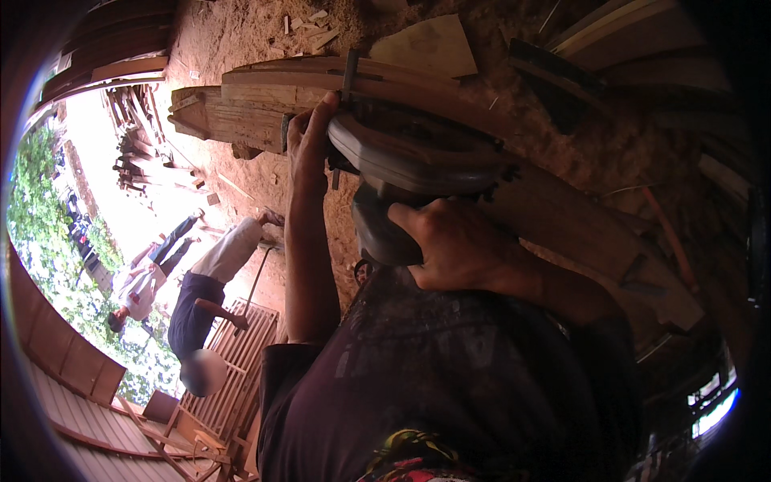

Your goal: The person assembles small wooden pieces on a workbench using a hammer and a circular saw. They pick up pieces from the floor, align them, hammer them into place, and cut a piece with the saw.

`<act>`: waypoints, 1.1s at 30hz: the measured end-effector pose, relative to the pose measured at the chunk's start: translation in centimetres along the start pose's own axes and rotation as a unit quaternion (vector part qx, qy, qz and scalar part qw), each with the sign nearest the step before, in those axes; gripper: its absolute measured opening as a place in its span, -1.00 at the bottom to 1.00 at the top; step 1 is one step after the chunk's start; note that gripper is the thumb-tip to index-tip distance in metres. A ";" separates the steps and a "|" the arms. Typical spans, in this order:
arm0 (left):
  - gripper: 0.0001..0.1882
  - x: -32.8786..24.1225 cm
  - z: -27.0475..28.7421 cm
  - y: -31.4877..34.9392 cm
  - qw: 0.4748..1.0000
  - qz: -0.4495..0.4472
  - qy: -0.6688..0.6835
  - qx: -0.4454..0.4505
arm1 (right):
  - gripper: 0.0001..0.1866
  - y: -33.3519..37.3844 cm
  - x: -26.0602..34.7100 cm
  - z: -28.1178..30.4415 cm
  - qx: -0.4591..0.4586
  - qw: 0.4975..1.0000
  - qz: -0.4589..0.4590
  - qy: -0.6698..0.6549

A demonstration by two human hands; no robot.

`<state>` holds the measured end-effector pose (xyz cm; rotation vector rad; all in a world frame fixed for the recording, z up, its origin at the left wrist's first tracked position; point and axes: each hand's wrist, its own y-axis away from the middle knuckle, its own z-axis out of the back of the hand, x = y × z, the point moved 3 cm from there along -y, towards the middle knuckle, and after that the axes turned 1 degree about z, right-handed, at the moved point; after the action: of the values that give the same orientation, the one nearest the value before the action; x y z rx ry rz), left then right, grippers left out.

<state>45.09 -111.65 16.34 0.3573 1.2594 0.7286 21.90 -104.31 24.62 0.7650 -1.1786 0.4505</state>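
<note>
A handheld power tool with a long rounded grey housing (409,157) and a dark green body rests over long wooden boards (249,96). My right hand (454,241) wraps round the green body at the near side. At the tool's left end, my left hand (312,140) is closed round its front part, thumb pointing away from me; the fingers' exact hold is partly hidden. Just beyond that thumb, a metal clamp bar (351,74) crosses the boards. The tool's underside is out of sight.
A flat wood offcut (426,46) lies beyond the boards on the sawdust-covered ground (233,40). Dark timber is stacked at far right and far left. To the left, a person in a dark shirt (197,309) bends by a slatted wooden frame (249,345); another person (140,285) is farther off.
</note>
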 end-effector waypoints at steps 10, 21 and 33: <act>-0.09 -0.1 0.1 -0.1 1.000 -0.005 0.002 -0.015 | -0.55 -0.5 -0.1 -0.2 0.001 1.000 0.000 0.002; -0.12 0.0 0.3 -0.2 1.000 0.003 0.008 -0.022 | -0.56 -0.7 0.1 -0.1 0.005 1.000 0.006 0.005; -0.11 0.5 1.1 -1.1 1.000 -0.011 -0.014 -0.018 | -0.60 -1.3 0.2 -0.2 0.011 1.000 0.006 -0.005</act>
<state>46.51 -111.97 15.66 0.3236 1.2205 0.7236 22.98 -105.10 24.37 0.7802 -1.1898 0.4709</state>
